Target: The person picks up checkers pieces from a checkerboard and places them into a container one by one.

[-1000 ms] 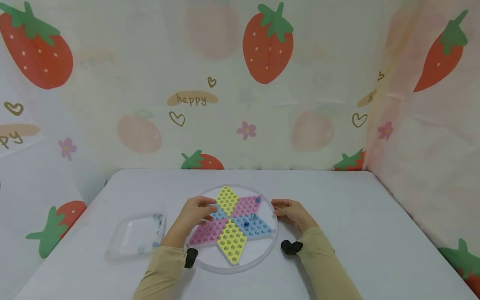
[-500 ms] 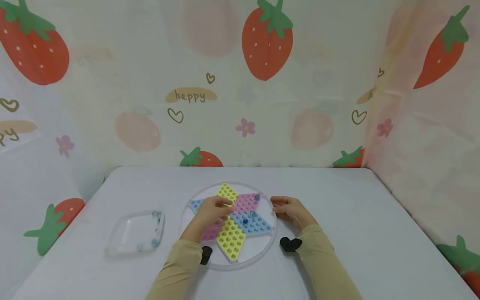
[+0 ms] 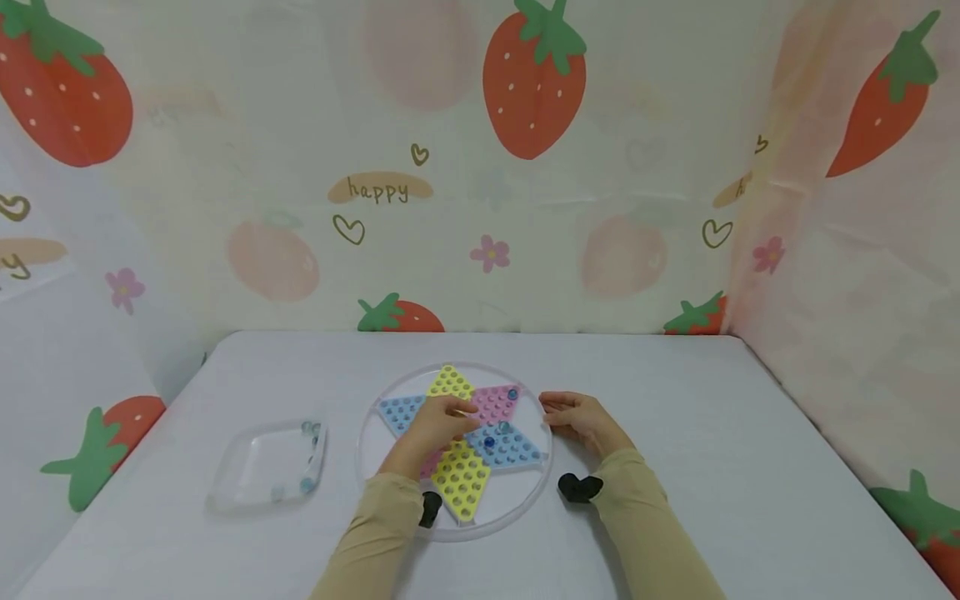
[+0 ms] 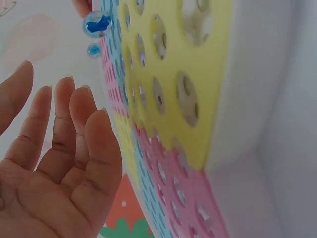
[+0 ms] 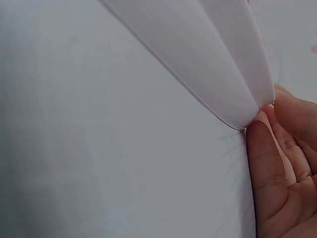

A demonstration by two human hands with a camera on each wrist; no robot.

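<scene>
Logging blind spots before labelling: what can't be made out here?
Centre of board, head view: hidden by left grip.
Count of marbles in tray, head view: too small and blurred.
Rest of right grip, right wrist view: cut off by the right and bottom edges.

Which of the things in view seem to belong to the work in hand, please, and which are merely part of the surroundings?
Likely part of the job:
star board
marbles on it
clear tray with more marbles
left hand above the board
right hand at its rim

Likely just surroundings:
white table
strawberry-print backdrop
</scene>
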